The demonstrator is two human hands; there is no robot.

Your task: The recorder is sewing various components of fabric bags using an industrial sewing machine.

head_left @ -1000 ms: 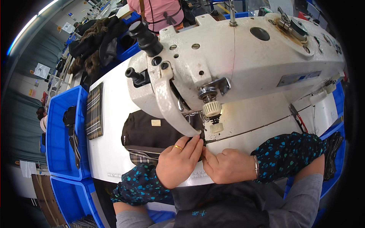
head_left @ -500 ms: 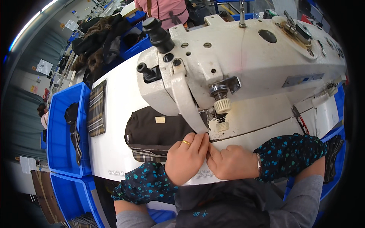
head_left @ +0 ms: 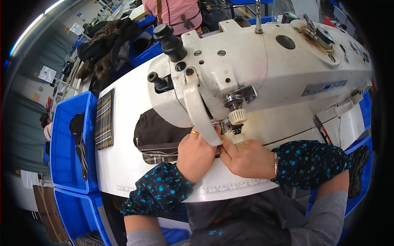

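Observation:
A white sewing machine (head_left: 279, 69) stands over a dark brown fabric pouch (head_left: 152, 135) with a zipper and plaid lining at its near edge. My left hand (head_left: 195, 153), wearing a gold ring, grips the pouch's right end just under the white curved arm of the machine, its fingertips partly hidden. My right hand (head_left: 246, 158) is curled against that same end, thumb and index pinched at the edge beside my left fingers, close below the needle area.
Folded plaid fabric (head_left: 104, 119) lies on the white table (head_left: 115, 172) at left, beside stacked-up blue bins (head_left: 61, 164). Red-handled snips (head_left: 322, 131) rest at right. A person in pink (head_left: 174, 12) sits behind the machine, near piles of dark material.
Both hands have moved up toward the needle, and the pouch has shifted away from me along with them. My left fingers are now more hidden behind the machine's curved arm.

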